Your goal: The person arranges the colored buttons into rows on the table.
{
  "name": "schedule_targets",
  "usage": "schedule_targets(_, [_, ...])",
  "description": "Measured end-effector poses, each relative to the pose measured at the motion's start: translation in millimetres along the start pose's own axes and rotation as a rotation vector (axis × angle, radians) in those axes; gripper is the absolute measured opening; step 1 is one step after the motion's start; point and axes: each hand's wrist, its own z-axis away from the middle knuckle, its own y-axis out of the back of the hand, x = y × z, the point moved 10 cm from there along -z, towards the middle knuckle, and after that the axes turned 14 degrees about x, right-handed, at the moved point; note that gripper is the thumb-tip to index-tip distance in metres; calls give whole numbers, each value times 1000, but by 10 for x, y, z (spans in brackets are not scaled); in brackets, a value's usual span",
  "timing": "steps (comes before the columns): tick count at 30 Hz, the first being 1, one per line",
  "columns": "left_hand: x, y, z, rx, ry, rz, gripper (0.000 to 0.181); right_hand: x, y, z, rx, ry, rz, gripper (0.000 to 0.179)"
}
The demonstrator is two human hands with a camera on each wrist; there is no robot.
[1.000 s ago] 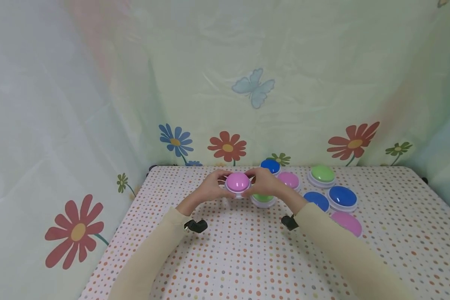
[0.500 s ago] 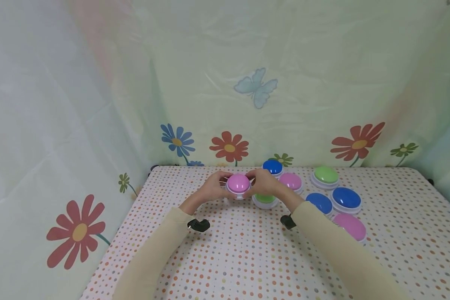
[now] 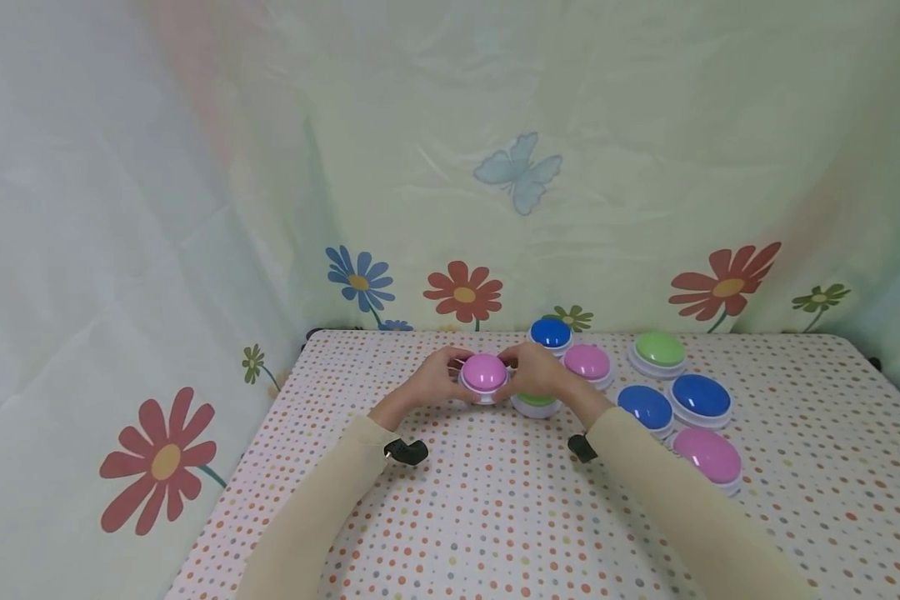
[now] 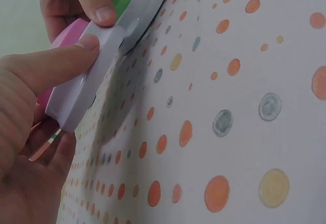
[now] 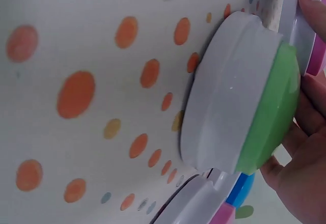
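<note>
My left hand [image 3: 433, 380] and right hand [image 3: 537, 372] grip a pink dome button [image 3: 483, 372] with a white base from its two sides. In the left wrist view, the left thumb presses on the white base [image 4: 81, 89], and a shadowed gap shows between base and table. Beside the right hand, a green dome button [image 3: 536, 408] sits on the table, partly hidden by that hand. The right wrist view shows this green button [image 5: 229, 91] up close, right beside the held one.
Behind and right of the right hand stand a blue button [image 3: 551, 333] and another pink one [image 3: 587, 362]. Farther right are several more: green [image 3: 660, 349], blue [image 3: 701, 395], blue [image 3: 645, 407] and pink [image 3: 708, 455]. A dotted cloth covers the table [image 3: 450, 517]; a flowered curtain [image 3: 390, 167] hangs behind.
Both hands have lowered the pink button slightly, keeping their grip. The whole head view has drifted a little, so the table's contents appear farther right.
</note>
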Motion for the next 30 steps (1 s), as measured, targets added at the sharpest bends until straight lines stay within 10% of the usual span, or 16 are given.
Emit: schedule_targets(30, [-169,-73,78,-6,60,-49,76,134,-161,-8,10,-12,-14,76])
